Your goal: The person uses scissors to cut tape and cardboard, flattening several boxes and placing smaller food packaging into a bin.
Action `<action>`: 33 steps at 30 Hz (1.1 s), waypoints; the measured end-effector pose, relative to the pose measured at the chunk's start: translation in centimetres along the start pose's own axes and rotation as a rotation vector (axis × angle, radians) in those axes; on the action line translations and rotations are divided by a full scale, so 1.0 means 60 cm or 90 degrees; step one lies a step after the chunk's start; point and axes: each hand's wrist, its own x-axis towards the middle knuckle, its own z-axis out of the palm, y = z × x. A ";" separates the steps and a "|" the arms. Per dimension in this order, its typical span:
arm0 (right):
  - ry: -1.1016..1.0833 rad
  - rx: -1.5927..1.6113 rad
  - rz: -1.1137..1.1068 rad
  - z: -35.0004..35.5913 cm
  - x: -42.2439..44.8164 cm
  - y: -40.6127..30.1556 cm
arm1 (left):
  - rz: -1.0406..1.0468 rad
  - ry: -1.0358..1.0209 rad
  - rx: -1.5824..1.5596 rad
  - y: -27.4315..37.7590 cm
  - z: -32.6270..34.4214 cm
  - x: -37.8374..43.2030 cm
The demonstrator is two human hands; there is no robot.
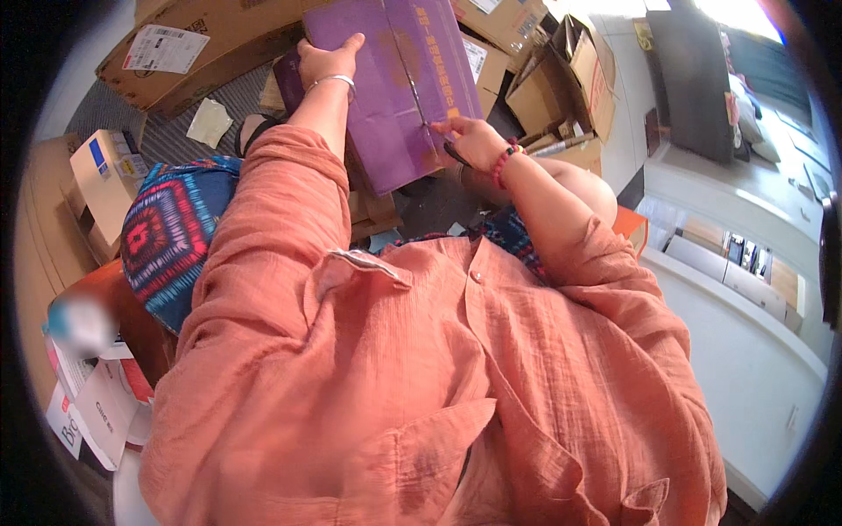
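A purple cardboard box (395, 85) with printed writing stands tilted before me, a long seam running down its face. My left hand (329, 62) grips its left edge, the thumb lying on the face and the other fingers largely hidden. At the lower part of the seam is my right hand (470, 141), closed around a small dark-handled tool (455, 156); its exact kind cannot be told. The seam looks dark and slightly parted near the right fingertips.
A large brown carton (230, 49) lies at the upper left, and an open carton (569, 85) at the upper right. A smaller box (105, 177) is at left, above printed packaging (105, 407). A crumpled scrap (209, 123) lies on the grey mat. A white cabinet (730, 368) stands right.
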 end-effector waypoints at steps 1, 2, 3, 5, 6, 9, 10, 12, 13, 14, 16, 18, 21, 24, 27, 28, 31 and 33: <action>-0.001 0.025 0.005 0.001 -0.017 0.015 | 0.010 -0.004 -0.004 -0.002 0.003 -0.001; -0.045 0.207 0.033 0.022 -0.020 0.064 | 0.020 -0.009 -0.008 -0.004 0.008 -0.002; -0.069 0.193 0.013 0.029 -0.030 0.074 | 0.032 -0.005 -0.015 -0.002 0.009 0.002; -0.090 0.152 -0.027 0.023 -0.068 0.086 | 0.067 0.033 0.015 -0.008 0.010 0.013; -0.069 0.190 -0.009 0.024 -0.086 0.095 | 0.071 0.004 -0.009 -0.005 0.017 0.011; -0.060 0.242 0.049 0.014 -0.133 0.039 | 0.086 0.015 0.018 -0.013 0.014 0.016; -0.190 -0.031 -0.039 0.019 -0.138 0.055 | 0.105 0.009 0.046 -0.012 0.017 0.014; -0.260 -0.215 -0.053 0.049 -0.154 0.077 | 0.099 0.033 0.037 -0.018 0.017 0.024; -0.208 -0.118 0.021 0.054 -0.170 0.086 | 0.105 0.022 0.015 -0.016 0.023 0.018; -0.116 0.023 0.014 0.044 -0.165 0.088 | 0.110 0.014 -0.010 -0.012 0.029 0.016; 0.032 0.168 -0.273 0.022 -0.128 0.080 | 0.125 0.009 -0.027 -0.032 0.022 0.038; 0.326 0.117 -0.258 -0.020 -0.092 0.036 | 0.125 0.016 0.003 -0.022 0.014 0.026; 0.369 -0.001 -0.048 -0.078 -0.015 0.023 | 0.128 0.031 0.017 0.005 0.024 -0.016; 0.265 -0.013 -0.055 -0.056 0.065 -0.002 | 0.126 -0.003 -0.001 -0.006 0.007 0.009; 0.253 -0.029 0.033 -0.036 0.097 0.002 | 0.087 0.009 0.070 0.015 0.000 -0.005; 0.252 -0.035 0.056 -0.033 0.094 -0.007 | 0.084 0.024 0.094 0.015 -0.005 -0.002; 0.258 -0.058 0.060 -0.038 0.081 -0.005 | 0.329 0.137 0.302 0.028 -0.009 -0.028; 0.271 -0.045 0.068 -0.044 0.074 0.004 | 0.670 0.099 0.419 0.057 0.001 -0.069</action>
